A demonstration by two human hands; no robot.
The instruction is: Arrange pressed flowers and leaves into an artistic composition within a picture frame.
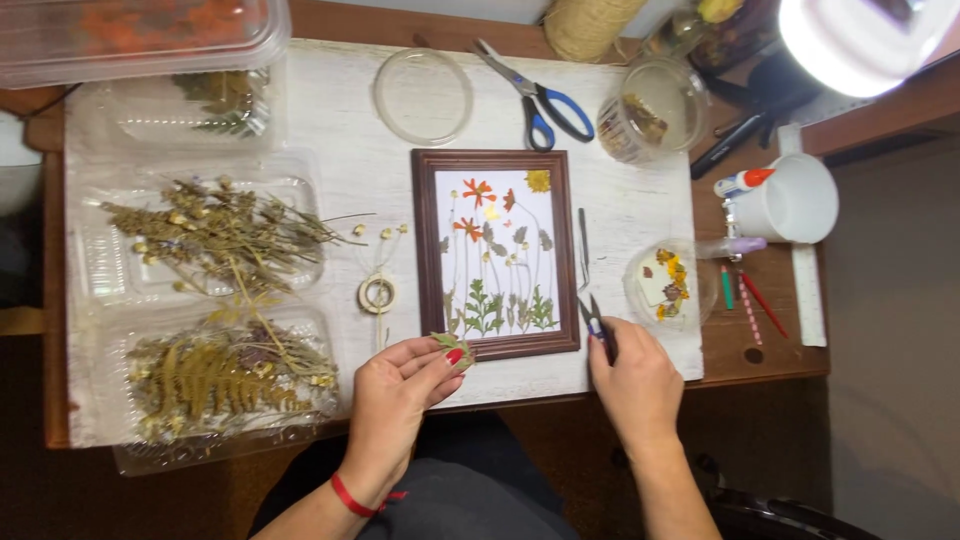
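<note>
A brown picture frame [428, 250] lies flat on the white tabletop, holding pressed flowers and green leaves on white paper. My left hand [398, 390] pinches a small green leaf sprig [452, 345] just off the frame's lower left corner. My right hand [632, 380] rests at the frame's lower right and grips small black snips [597, 322], tips pointing up. Metal tweezers [583, 250] lie along the frame's right side.
Clear plastic trays of dried plants and ferns [220, 300] fill the left side. Blue-handled scissors [545, 100], a round clear lid [423, 95], small tubs of petals [668, 283], a white mug [795, 200], a tape roll [377, 293] and twine surround the frame.
</note>
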